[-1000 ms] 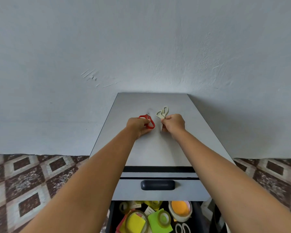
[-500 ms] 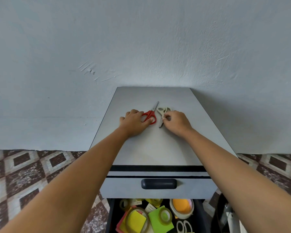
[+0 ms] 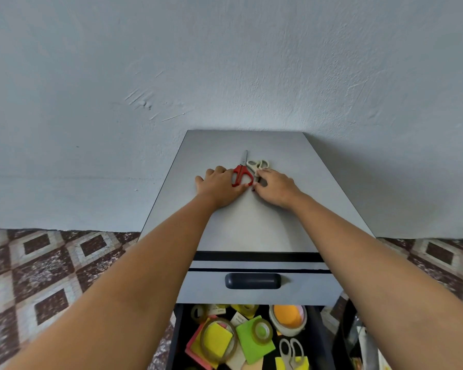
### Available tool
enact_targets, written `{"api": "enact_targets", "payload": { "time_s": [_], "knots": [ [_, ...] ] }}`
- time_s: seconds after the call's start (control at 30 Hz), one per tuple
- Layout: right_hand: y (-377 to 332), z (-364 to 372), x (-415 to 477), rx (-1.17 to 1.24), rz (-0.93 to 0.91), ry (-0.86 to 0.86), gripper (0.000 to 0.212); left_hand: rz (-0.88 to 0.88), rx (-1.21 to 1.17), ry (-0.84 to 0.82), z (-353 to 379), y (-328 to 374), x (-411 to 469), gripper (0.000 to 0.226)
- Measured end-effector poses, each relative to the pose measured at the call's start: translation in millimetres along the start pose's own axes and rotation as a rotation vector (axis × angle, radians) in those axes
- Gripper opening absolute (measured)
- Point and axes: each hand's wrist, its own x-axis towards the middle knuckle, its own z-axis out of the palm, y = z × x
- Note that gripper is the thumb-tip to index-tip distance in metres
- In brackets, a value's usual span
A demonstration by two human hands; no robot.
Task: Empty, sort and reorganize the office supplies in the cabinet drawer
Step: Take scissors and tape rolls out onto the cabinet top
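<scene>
Red-handled scissors (image 3: 240,174) lie flat on the grey cabinet top (image 3: 251,225), blades pointing at the wall. Beige scissors (image 3: 259,165) lie just to their right, handles toward the wall. My left hand (image 3: 219,187) rests flat on the top with fingers spread, its thumb side touching the red handles. My right hand (image 3: 275,187) has its fingers curled over the lower end of the beige scissors, pinching them against the top. Below, the open drawer (image 3: 329,340) holds more supplies.
In the drawer lie yellow, green and pink sticky notes (image 3: 253,343), clear tape rolls (image 3: 219,340), a wide tape roll with an orange pad (image 3: 288,319) and white scissors (image 3: 292,349). A shut drawer front with a dark handle (image 3: 252,280) sits above. Wall behind, patterned tiles either side.
Both pairs of scissors came down from my hands onto the cabinet top. My left hand let go of the red pair and flattened beside it. The right hand stays on the beige pair.
</scene>
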Motion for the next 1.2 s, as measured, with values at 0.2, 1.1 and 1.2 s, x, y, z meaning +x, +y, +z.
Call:
{"api": "enact_targets", "payload": {
  "time_s": [0.2, 1.1, 1.2],
  "knots": [
    [4.6, -3.2, -19.9, 0.126, -0.067, 0.072, 0.05, -0.027, -0.166, 0.022, -4.3, 3.1, -14.9, 0.066],
    [22.9, 115.9, -300.7, 0.428, -0.106, 0.259, 0.023, 0.197, -0.464, 0.0, 96.9, 4.8, -304.8, 0.036],
    [32.0, 147.2, -311.9, 0.406, -0.002, 0.152, 0.025, 0.136, -0.472, -0.089, 125.7, 3.7, -314.8, 0.037]
  ]
}}
